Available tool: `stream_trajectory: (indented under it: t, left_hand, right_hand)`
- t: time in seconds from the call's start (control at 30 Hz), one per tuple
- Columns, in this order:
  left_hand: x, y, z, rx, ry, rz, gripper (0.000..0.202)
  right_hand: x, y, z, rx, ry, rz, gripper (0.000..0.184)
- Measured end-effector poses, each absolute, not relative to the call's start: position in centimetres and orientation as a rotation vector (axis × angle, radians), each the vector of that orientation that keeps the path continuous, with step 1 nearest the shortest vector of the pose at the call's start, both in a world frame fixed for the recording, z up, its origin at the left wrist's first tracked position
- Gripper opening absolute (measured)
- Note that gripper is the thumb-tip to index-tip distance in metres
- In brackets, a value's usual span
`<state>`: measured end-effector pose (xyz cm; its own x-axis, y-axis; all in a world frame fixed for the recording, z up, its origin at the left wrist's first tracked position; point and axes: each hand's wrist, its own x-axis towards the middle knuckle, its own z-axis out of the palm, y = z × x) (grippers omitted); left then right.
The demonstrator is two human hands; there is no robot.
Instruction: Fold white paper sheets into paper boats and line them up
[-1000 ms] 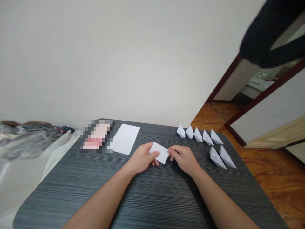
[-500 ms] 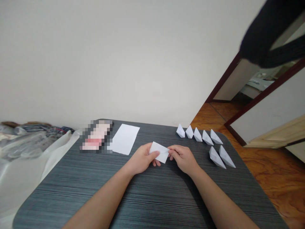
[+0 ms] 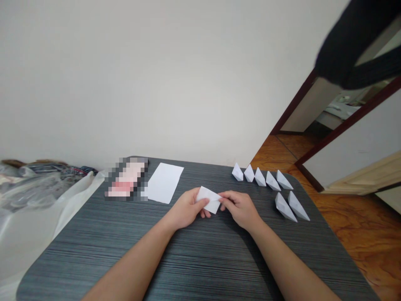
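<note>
A: A person's bare hands meet over a dark, streaked worktop (image 3: 194, 263), a small folded paper (image 3: 209, 195) btwn them. Where's that vs. the white sheet (image 3: 165, 182)?

B: Just R of the sheet & a bit nearer the wearer, held by both hands. Faint crease shows across it.

A: Grip details, pls?

B: L hand (image 3: 184, 210) grasps the left part, thumb on top, fingertips showing below. R hand (image 3: 240, 209) pinches the right-hand corner, thumb & forefinger tog., other fingers curled.

A: And the sheet itself?

B: Flat on the worktop, near its far edge. Pixelated item (image 3: 129, 177) just L of the sheet, pinkish w/ dark edges; can't tell what it is.

A: Other paper?

B: Seven pointed white shapes, all well R of the sheet: a row of five (image 3: 260, 177), approx. level w/ it, plus a pair (image 3: 284, 207) farther R & nearer the wearer.

A: Background?

B: Pale wall (image 3: 163, 83) behind the sheet; pile under clear plastic (image 3: 37, 200) well to its L; wood-look floor (image 3: 360, 234) far R, beyond the worktop's edge. Dark, blurry strap (image 3: 338, 50) hangs upper R of the sheet.
</note>
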<state>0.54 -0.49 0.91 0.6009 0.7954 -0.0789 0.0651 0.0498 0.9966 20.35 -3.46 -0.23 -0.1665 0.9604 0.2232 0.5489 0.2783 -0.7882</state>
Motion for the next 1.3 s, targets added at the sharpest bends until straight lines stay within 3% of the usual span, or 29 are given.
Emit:
stream_trajectory:
  t: [0.5,1.17,1.3]
  left_hand:
    - [0.6,-0.5,0.7,1.457,0.789,0.654,0.019]
    - [0.6,-0.3,0.6,1.437,0.859,0.724,0.017]
    - [0.7,-0.5,0.7,1.465,0.94,0.822,0.041]
  right_hand:
    - [20.0,-3.1,-1.1,-1.398,-1.474,1.198,0.02]
    - [20.0,-3.3,-0.4,-1.365,-1.533,1.178,0.023]
    - [19.6,-3.4,-0.1,-1.366,-1.613,1.126,0.021]
